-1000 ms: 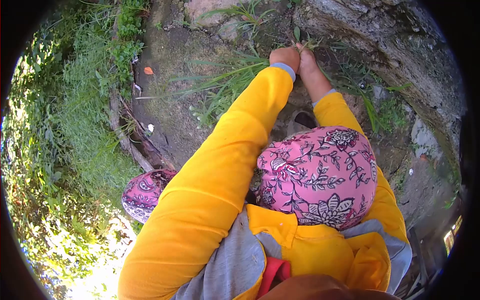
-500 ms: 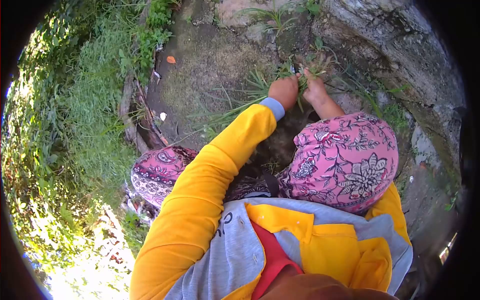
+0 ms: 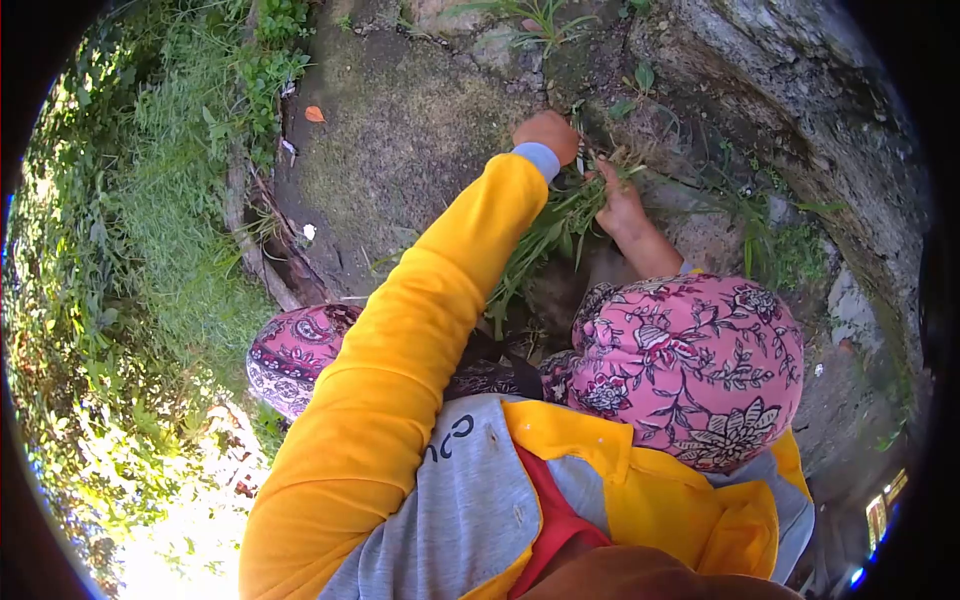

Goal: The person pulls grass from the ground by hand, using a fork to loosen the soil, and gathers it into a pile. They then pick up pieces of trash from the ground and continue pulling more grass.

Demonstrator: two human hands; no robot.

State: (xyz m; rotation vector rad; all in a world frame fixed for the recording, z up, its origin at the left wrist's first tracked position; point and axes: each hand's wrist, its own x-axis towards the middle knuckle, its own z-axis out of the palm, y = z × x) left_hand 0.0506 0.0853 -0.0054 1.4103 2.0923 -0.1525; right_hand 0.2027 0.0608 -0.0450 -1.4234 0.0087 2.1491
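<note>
My left hand [image 3: 548, 136], at the end of a yellow sleeve with a grey cuff, is closed in a fist over the ground. Beside its fingers shows a thin, shiny metal tool [image 3: 580, 157]; most of it is hidden, and I cannot make out its kind. Just to the right, my right hand [image 3: 622, 208] reaches round my right knee and grips a bunch of long green grass [image 3: 560, 228]. The grass blades hang down to the left, under my left forearm. Dry roots or stems [image 3: 626, 160] stick out above the right fingers.
A large rock [image 3: 790, 110] rises at the upper right. Mossy, cracked ground [image 3: 400, 130] lies ahead, with a grass tuft [image 3: 545, 28] at the top. A wooden branch [image 3: 245, 215] edges the green growth [image 3: 180, 190] on the left. My knees in patterned pink cloth [image 3: 690, 350] flank the grass.
My left hand has moved slightly up and left, away from the grass. The right hand has shifted a little down, still gripping the grass, whose blades now droop lower beneath my left forearm.
</note>
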